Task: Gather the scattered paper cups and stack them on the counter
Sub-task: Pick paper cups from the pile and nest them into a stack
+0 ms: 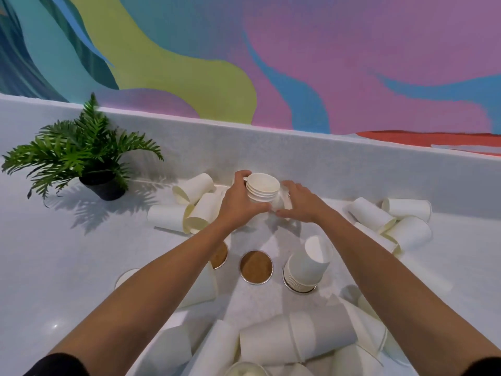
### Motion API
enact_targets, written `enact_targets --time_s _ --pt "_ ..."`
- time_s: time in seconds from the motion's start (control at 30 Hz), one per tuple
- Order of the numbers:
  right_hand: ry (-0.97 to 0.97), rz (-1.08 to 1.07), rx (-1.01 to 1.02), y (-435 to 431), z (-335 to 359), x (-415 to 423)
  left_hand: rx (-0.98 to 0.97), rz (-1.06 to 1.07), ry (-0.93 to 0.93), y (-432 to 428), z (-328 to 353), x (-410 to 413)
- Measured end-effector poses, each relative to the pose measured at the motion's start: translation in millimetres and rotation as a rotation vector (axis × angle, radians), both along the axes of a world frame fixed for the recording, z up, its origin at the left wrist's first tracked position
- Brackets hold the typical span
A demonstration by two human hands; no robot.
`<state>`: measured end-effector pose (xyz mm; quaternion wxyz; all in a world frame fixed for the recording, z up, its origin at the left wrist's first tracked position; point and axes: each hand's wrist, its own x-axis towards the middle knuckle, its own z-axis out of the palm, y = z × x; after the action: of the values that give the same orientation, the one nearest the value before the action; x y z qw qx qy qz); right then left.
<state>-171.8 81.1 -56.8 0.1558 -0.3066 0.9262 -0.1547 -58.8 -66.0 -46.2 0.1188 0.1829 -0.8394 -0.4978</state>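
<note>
Fingers (241, 177) of the left hand (238, 202) are wrapped around a short nest of cups (262, 189) held mouth-up just above the middle of the frame, close to the low back wall of the table (67, 267). The right hand (298, 200) sits just beside it, its fingers curled around another cup (282, 203) that is pressed against the side of the nest; that cup is mostly hidden, so how it is tilted cannot be told.

As a judgement, the step in hand is gathering: one more cup is being brought to the nest. The next move calls for lining that cup up with the open mouth of the nest and sliding it in squarely, since thin paper rims crush easily if forced at an angle.

Much is left to do. Loose cups lie on their sides left of centre (195, 204), at the right (390, 221), and in a heap along the bottom edge (284, 340). An upside-down stack (306, 267) stands right of centre, beside a round brown disc (256, 267) set in the table. A potted fern (81, 153) stands at the upper left.

No brand, label or writing can be read anywhere; the cups are plain white.
</note>
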Motion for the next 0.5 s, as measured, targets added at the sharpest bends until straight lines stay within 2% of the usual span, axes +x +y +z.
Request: enact_targets --time_s 0.33,0.5 --pt "-0.008 0.058 0.040 -17 -7 -16 0.033 -0.010 -0.016 1 -9 -5" --pt "-0.032 -0.032 0.052 0 1 -17 0.036 -0.031 -0.012 4 -5 -3"
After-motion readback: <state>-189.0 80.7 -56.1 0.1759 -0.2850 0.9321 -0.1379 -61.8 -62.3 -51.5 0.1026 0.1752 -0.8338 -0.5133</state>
